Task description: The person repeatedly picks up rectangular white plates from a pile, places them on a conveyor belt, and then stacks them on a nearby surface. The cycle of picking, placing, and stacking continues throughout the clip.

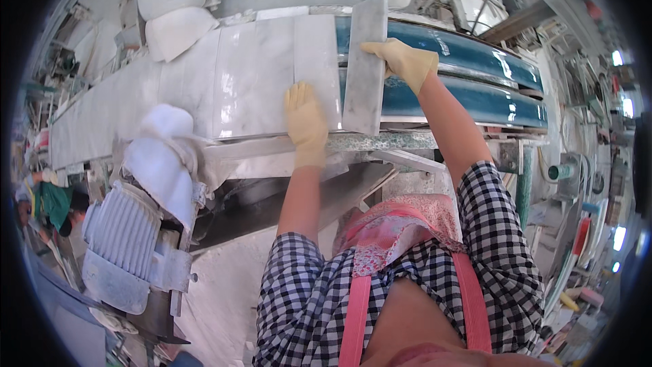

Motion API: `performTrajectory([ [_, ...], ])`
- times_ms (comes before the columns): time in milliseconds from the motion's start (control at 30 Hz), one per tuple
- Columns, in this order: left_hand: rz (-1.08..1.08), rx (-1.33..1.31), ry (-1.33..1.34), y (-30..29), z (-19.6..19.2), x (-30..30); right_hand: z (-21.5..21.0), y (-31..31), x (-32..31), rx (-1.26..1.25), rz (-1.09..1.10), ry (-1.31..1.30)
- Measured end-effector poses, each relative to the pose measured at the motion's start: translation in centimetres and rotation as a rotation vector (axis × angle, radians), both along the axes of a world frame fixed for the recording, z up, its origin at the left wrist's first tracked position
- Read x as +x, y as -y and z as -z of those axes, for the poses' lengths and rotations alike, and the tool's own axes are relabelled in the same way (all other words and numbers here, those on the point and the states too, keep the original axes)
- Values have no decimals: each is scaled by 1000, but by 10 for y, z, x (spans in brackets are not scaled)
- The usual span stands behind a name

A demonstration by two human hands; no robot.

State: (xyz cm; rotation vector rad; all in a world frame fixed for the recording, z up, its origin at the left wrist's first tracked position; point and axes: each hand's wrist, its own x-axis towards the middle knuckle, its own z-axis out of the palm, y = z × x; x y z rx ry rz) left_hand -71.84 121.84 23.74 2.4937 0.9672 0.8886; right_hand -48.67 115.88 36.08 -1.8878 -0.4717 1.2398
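Observation:
Both of my hands wear pale yellow rubber gloves. My right hand (405, 62) grips the right edge of a narrow white-and-grey stone slab (365, 88), which is tilted up above blue conveyor belts (468, 100). Flat on a pale slab strip (316, 47) to the left rests my left hand (305, 122), its fingers stretched out near the front edge. Farther left, a wider glossy slab (255, 71) joins a row of similar slabs lying edge to edge. The right thumb lies on the held slab's face; the other fingers are partly hidden behind it.
A ribbed, dust-covered motor (125, 238) stands at the lower left, with white cloth-like covers (163, 156) above it. A metal rail (380, 141) runs along the conveyor's near side. At far left, part of another person (53, 200) in green shows.

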Motion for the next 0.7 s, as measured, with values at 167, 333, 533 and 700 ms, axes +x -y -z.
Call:
performTrajectory([
  [167,2,-65,-223,-2,-23,4,-40,105,0,376,376,-17],
  [333,100,-67,65,39,-67,29,-38,229,-1,661,937,-156],
  [533,570,-669,424,141,-99,113,2,333,0,1224,1394,-531],
  [700,708,-761,328,195,-109,147,21,394,-3,1331,1577,-538],
])
